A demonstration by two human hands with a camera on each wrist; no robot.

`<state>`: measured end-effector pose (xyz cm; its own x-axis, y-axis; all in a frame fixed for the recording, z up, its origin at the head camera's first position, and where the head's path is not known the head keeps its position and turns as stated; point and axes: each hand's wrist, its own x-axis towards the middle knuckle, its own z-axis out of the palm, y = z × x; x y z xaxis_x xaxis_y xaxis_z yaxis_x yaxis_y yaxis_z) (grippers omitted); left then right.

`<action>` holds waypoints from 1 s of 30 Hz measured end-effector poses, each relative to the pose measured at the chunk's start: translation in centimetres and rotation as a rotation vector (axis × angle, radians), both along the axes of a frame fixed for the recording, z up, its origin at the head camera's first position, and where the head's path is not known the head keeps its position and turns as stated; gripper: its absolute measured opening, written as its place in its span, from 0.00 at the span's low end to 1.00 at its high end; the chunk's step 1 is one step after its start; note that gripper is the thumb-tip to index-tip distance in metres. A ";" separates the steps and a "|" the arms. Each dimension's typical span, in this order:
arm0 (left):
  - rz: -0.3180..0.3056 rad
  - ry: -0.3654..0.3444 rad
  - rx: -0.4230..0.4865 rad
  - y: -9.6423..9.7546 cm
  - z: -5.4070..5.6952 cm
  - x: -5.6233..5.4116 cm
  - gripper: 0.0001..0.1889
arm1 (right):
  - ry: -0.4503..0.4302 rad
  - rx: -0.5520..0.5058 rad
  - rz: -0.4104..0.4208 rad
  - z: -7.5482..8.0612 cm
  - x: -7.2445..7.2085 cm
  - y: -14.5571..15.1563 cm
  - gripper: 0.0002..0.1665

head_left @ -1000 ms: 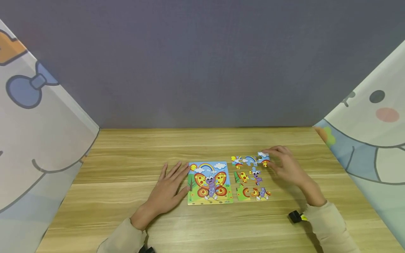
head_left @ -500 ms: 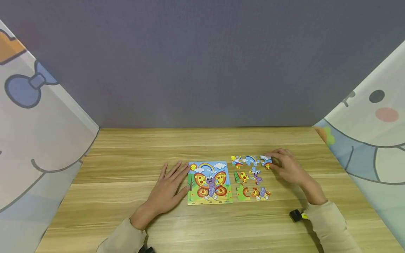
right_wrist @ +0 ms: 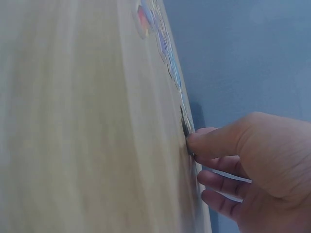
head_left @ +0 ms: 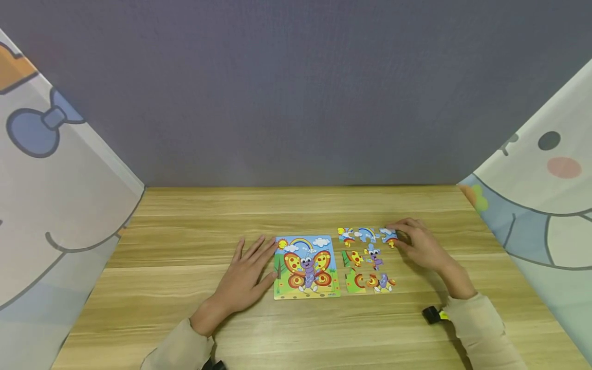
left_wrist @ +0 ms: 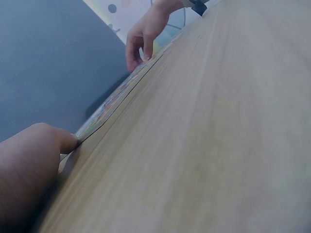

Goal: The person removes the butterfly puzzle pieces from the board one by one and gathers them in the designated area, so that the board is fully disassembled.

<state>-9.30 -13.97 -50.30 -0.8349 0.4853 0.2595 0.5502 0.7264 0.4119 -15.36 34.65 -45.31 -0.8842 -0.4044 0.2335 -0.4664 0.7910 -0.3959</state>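
A square butterfly puzzle board (head_left: 307,267) lies flat on the wooden table. My left hand (head_left: 247,277) rests beside it with fingers spread, fingertips and thumb at its left edge. To the board's right, several jigsaw pieces sit in rows, among them a rainbow piece (head_left: 367,235), a purple butterfly-head piece (head_left: 374,257) and a green corner piece (head_left: 355,282). My right hand (head_left: 421,246) pinches a cloud-and-wing jigsaw piece (head_left: 388,236) between thumb and fingers at the right end of the top row. In the right wrist view the piece (right_wrist: 185,124) shows edge-on, low over the table.
A grey panel (head_left: 296,92) rises behind the table (head_left: 296,334). Cartoon-printed walls (head_left: 69,205) stand at both sides. A small black device (head_left: 431,315) is strapped at the right sleeve, and another black one (head_left: 214,365) sits by the left sleeve.
My right hand has moved slightly right and down with the cloud-and-wing jigsaw piece, which now lines up with the top row. My left hand has stayed in place.
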 end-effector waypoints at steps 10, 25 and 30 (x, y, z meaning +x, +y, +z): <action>0.001 0.001 -0.002 0.0 -0.1 0.0 0.37 | -0.035 0.001 -0.006 0.3 0.2 -0.2 0.27; -0.001 -0.003 0.002 0.0 -0.1 -0.1 0.37 | 0.014 -0.070 -0.008 1.1 0.4 -1.2 0.26; 0.000 0.004 0.007 0.0 -0.1 -0.1 0.37 | 0.011 -0.107 -0.022 1.7 0.7 -2.6 0.27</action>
<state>-9.35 -13.96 -50.42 -0.8338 0.4834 0.2665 0.5520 0.7233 0.4149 -14.65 32.01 -43.57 -0.8897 -0.3572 0.2843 -0.4542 0.7548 -0.4732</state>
